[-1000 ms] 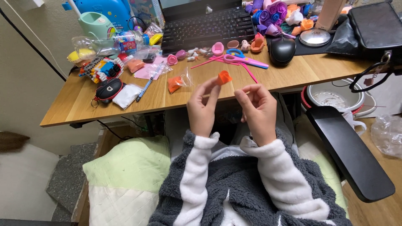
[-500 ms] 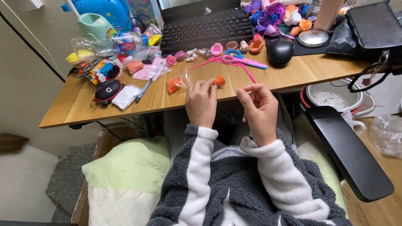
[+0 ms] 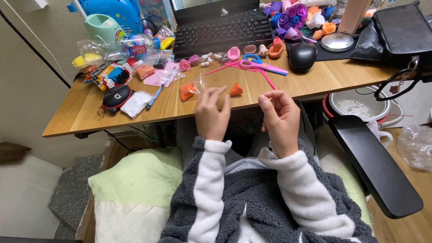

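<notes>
A small orange clay piece (image 3: 236,89) lies on the wooden desk (image 3: 315,78) near its front edge. My left hand (image 3: 211,114) hovers just left of it with fingers apart, holding nothing. My right hand (image 3: 280,117) is raised in front of the desk edge with fingers curled inward; I cannot see anything between them. Left of the clay piece lies a small clear bag with orange clay (image 3: 190,89). Both sleeves are grey and white fleece.
Pink scissors (image 3: 261,65), a black mouse (image 3: 302,55), a black keyboard (image 3: 222,28), clay flowers (image 3: 290,15), small clay shapes (image 3: 233,52), toy bricks (image 3: 108,74) and a black pouch (image 3: 116,96) crowd the desk. A black armrest (image 3: 373,164) sits at right.
My left hand lowered the orange clay piece to the desk, let it go and drew back to the left. My right hand has hardly moved.
</notes>
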